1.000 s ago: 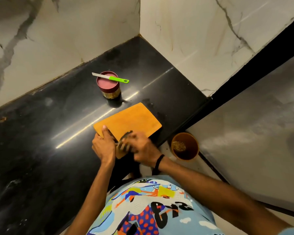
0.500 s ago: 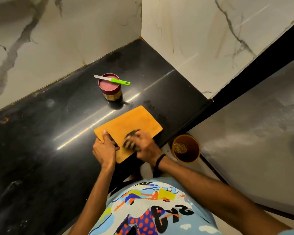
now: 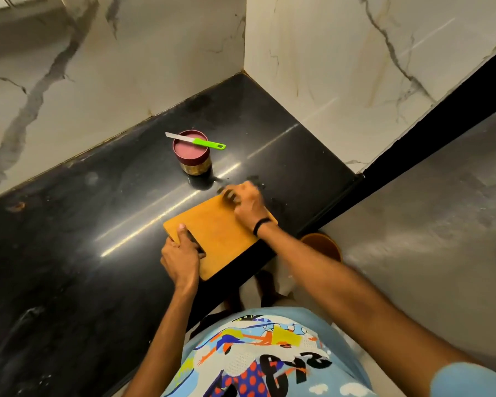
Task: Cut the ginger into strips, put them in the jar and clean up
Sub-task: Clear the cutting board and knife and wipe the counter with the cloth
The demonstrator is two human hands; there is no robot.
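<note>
Head view: beyond the cutting board (image 3: 218, 233) stands 1 jar (image 3: 194, 156) with its maroon lid on, so its contents are hidden. 1 green-handled knife (image 3: 196, 140) lies across the lid. Right of the board, 1 brown bucket (image 3: 324, 247) peeks out behind the forearm, its inside hidden.

The left hand (image 3: 181, 253) grips the board's near-left edge, thumb on top. The right hand (image 3: 242, 200), blurred, curls on a dark pad (image 3: 226, 196) at the board's far corner. 0.5 s ago it worked near the board's near edge.

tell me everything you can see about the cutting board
The cutting board is an orange-yellow rectangle with rounded corners and a dark handle slot, wood-like, lying flat on the black counter near its front edge. The left hand grips the slot end, thumb on top; the blurred right hand touches the far corner.
</note>
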